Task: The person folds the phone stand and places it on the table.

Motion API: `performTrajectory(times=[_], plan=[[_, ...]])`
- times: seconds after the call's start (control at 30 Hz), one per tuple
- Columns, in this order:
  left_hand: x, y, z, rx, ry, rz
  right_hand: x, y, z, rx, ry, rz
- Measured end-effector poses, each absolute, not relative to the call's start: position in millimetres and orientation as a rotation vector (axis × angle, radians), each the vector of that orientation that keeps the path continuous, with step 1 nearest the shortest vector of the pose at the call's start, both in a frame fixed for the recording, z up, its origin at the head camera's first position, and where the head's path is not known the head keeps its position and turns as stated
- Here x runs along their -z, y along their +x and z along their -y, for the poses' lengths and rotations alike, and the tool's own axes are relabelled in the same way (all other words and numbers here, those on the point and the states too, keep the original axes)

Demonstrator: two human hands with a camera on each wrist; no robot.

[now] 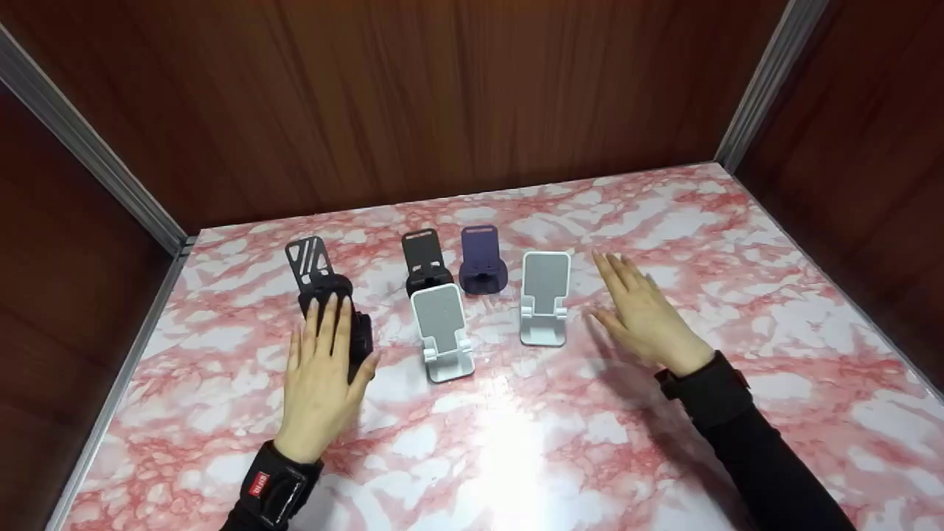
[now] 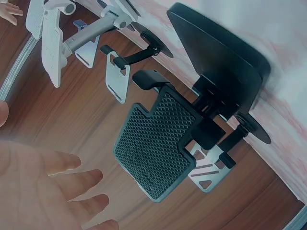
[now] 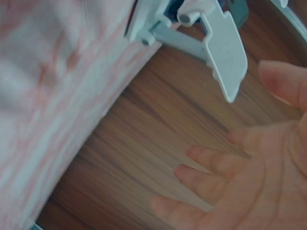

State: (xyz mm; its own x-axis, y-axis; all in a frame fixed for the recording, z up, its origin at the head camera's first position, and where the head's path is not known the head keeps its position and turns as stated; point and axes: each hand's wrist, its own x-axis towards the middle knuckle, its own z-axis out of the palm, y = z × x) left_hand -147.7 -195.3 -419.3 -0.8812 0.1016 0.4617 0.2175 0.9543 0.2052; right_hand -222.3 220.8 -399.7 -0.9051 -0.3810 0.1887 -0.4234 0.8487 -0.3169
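Note:
My left hand point(image 1: 318, 391), its fingers straight and a little apart, hovers over a black phone stand point(image 1: 363, 335) and covers most of it in the head view. In the left wrist view that stand's textured pad point(image 2: 153, 143) shows whole, with a gap between it and the fingertips. Just beyond stands a black phone stand with a slotted back point(image 1: 308, 258). My right hand point(image 1: 649, 317) is held with straight fingers to the right of a white phone stand point(image 1: 546, 284). The right wrist view has this stand point(image 3: 228, 55) apart from the thumb and fingers.
Another white phone stand point(image 1: 440, 321) stands in the middle, close before a black one point(image 1: 422, 251). A purple phone stand point(image 1: 481, 251) is at the back. Brown wood-grain panels point(image 1: 457, 96) enclose the red-and-white marbled table point(image 1: 664, 199) at the back and sides.

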Motion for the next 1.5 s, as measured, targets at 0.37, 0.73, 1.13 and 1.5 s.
performTrajectory(times=[0.37,0.73,1.13,1.5], plan=[[421,-144,186,0.327,-0.294,2.655,418,-241,-212,-1.084,0.652,2.739],[415,-151,161,0.280,-0.397,2.677,418,-269,-192,-1.795,0.383,2.525],[395,-170,136,0.306,-0.411,2.653,418,-280,-181,-1.860,0.275,2.426],[383,-175,128,0.427,-0.414,2.685,409,-276,-175,-1.989,0.279,2.407]])
